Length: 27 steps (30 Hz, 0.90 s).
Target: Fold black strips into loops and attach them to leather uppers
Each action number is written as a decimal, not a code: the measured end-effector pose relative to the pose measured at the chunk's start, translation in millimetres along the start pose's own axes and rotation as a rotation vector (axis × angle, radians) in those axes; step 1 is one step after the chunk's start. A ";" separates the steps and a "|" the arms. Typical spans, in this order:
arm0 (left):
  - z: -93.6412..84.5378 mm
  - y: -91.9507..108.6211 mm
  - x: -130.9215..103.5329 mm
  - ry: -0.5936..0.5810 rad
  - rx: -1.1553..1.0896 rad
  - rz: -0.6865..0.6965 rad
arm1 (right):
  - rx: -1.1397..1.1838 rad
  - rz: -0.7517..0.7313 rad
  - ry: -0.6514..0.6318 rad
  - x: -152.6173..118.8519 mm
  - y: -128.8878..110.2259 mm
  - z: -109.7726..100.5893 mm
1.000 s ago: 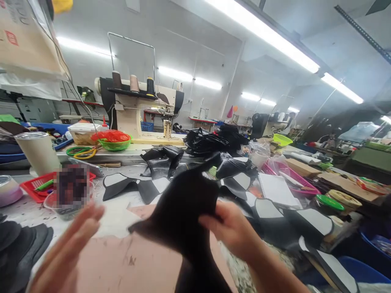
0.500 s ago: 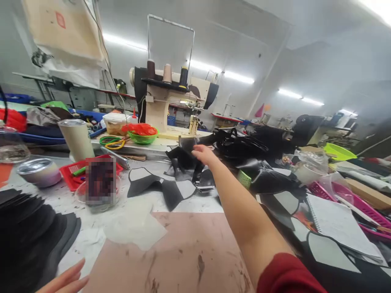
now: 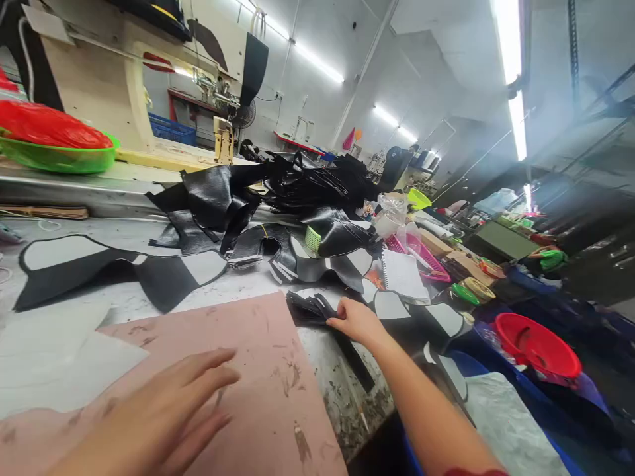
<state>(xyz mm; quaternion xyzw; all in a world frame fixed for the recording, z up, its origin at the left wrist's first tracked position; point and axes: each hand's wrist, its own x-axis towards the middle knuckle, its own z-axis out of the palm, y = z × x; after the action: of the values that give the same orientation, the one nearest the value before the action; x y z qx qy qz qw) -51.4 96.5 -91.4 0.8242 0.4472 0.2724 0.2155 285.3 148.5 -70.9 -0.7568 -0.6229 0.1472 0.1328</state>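
Right hand (image 3: pixel 358 322), fingers pinched on narrow, bunched black strips (image 3: pixel 308 309) near table (image 3: pixel 320 350)'s right edge; left hand (image 3: pixel 166 403), fingers loosely parted, empty.

The person wears a red sleeve (image 3: pixel 475 472), and only a small edge of it is visible, at the bottom. The right forearm (image 3: pixel 421 396), right hand (image 3: pixel 358 321) and left hand (image 3: pixel 169 410) are bare.

Pink sheet (image 3: pixel 278 370) open at right; black strips (image 3: pixel 308 309) seemingly crowd far corner
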 end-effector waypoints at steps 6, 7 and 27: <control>74.3 67.7 118.7 -0.347 0.269 0.295 | 0.174 0.091 0.154 -2.6 20.0 30.4; 85.8 71.1 131.8 -0.348 0.275 0.292 | 0.203 0.089 0.166 0.1 20.6 31.0; 21.2 75.3 -30.9 0.047 -1.097 -0.735 | 0.642 -0.762 -0.646 -112.0 -79.0 10.3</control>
<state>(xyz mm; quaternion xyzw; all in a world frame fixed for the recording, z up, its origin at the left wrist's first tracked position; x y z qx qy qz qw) -5.1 29.5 -70.2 0.3823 0.5004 0.3875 0.6733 189.6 53.6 -43.7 -0.3187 -0.7839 0.4930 0.2024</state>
